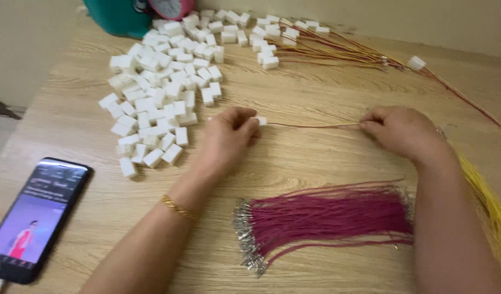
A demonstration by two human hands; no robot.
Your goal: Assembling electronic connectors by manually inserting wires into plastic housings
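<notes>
Steadiness counts at mid-frame: the left hand (228, 133) pinches a small white connector (260, 120) while the right hand (404, 130) grips its thin wires (316, 126), so keeping them taut and level with the housing would seat the terminals squarely.

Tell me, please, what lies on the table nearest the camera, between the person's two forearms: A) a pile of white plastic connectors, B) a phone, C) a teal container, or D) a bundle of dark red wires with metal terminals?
D: the bundle of dark red wires, its metal terminals fanned at the left end, lies between the forearms.
</notes>
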